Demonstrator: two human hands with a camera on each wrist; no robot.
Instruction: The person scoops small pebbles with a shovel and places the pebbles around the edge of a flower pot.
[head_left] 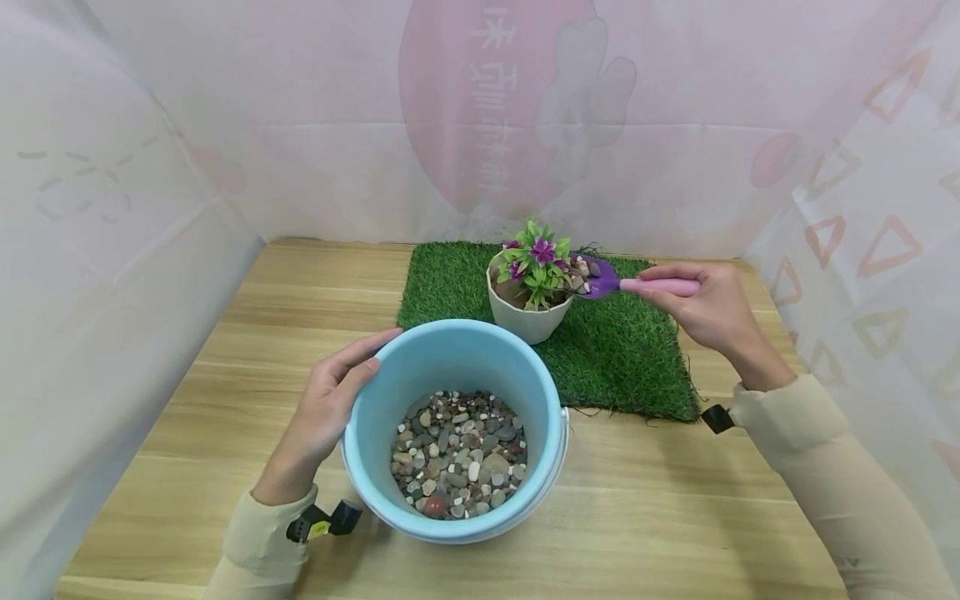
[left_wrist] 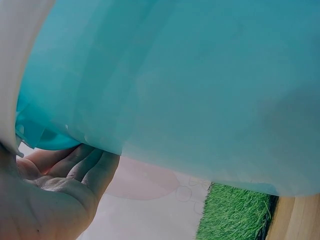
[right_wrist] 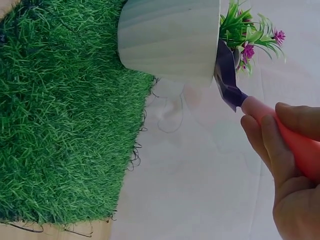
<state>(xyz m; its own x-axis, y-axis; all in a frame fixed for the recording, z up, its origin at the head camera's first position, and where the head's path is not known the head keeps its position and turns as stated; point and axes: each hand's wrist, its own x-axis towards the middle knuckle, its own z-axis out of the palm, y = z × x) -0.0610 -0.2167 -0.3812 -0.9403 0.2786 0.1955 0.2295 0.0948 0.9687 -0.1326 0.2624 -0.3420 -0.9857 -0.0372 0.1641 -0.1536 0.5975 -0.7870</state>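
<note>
My right hand (head_left: 712,308) grips the pink handle of a small garden trowel (head_left: 600,279) with a purple blade. Small stones (head_left: 579,273) lie on the blade, which reaches over the right rim of a white flowerpot (head_left: 528,323). In the right wrist view the blade (right_wrist: 227,75) tilts against the pot's rim beside the leaves. A plant with purple flowers (head_left: 542,254) stands in the pot. At the near left, my left hand (head_left: 326,408) holds a light blue bucket (head_left: 457,337) by its rim, thumb on top and fingers (left_wrist: 92,167) along the outer wall. Mixed pebbles (head_left: 465,454) cover the bucket's bottom.
Under the pot lies a green artificial grass mat (head_left: 622,358) on a wooden table (head_left: 645,500). A white handle (head_left: 565,421) hangs at the bucket's right side. Pale printed cloth (head_left: 330,175) encloses the table at the back and both sides.
</note>
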